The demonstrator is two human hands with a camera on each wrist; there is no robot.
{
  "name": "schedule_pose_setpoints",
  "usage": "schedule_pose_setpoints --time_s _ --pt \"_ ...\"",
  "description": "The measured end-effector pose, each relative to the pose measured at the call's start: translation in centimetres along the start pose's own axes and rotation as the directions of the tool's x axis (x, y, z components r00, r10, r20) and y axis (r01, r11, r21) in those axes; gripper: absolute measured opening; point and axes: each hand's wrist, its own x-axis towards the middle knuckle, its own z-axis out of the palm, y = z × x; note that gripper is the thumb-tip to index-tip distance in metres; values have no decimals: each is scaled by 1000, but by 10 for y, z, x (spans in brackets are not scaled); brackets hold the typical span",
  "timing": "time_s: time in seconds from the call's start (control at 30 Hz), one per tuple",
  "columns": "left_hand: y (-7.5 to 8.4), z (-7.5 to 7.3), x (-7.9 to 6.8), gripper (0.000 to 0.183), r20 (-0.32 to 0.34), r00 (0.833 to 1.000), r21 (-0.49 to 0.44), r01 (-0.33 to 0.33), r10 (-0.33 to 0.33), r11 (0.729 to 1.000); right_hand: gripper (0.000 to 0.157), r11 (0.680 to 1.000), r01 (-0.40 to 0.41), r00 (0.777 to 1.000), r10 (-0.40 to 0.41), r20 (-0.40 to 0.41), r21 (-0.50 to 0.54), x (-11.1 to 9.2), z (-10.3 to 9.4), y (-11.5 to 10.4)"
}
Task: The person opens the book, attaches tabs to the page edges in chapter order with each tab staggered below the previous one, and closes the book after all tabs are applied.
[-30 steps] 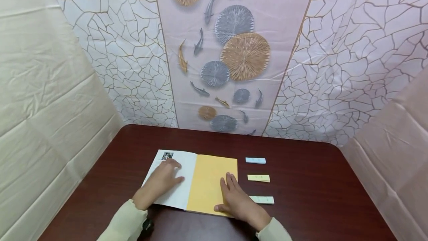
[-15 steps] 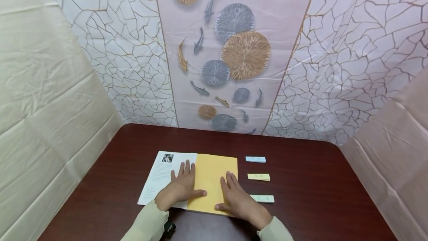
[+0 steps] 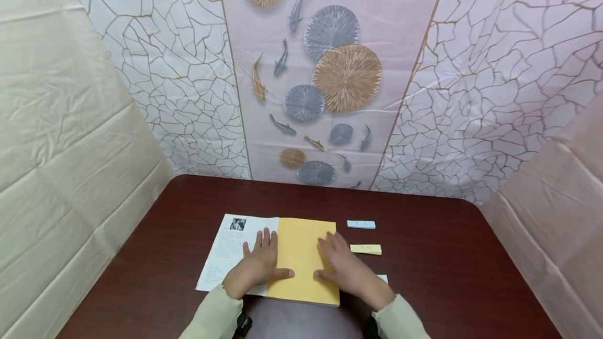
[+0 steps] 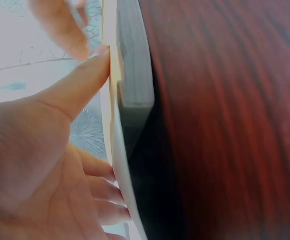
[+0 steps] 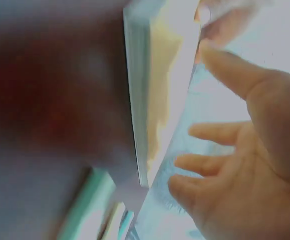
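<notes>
An open book lies on the table, its left side a white printed page with a small photo, its right side a plain yellow page. My left hand lies across the fold with fingers spread; in the left wrist view its thumb presses the yellow page beside the thick page block and its other fingertips touch the white leaf. Over the book's right edge is my right hand, fingers extended. The right wrist view shows those fingers lifted off the page, holding nothing.
Right of the book, in a column, lie a blue paper strip pad, a yellow one and a green one, mostly hidden by my right hand. The dark wooden table is bounded by fabric walls.
My left hand has slid right from the white page to the fold, its thumb reaching onto the yellow page. My right hand has lifted and shifted slightly right, covering more of the green pad.
</notes>
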Motion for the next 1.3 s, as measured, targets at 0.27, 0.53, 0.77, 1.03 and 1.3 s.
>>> schedule_pose_setpoints --time_s 0.27,0.53,0.77,1.03,1.3 --pt "3 7 6 115 6 1000 5 -21 21 1000 84 983 -148 988 142 -60 -104 50 -25 27" --pt "14 7 12 115 -6 999 12 -46 46 999 68 956 -118 991 129 21 -268 65 -35 46" --pt "15 4 9 115 -12 1000 25 -28 28 999 58 942 -101 995 97 -28 -320 63 -25 40" --pt "8 3 7 116 -29 999 17 -19 20 1000 62 980 -66 990 40 -136 -190 62 -18 34" --pt "16 1 1 110 -67 998 9 1 0 1000 66 768 -6 966 169 -194 640 54 -19 37"
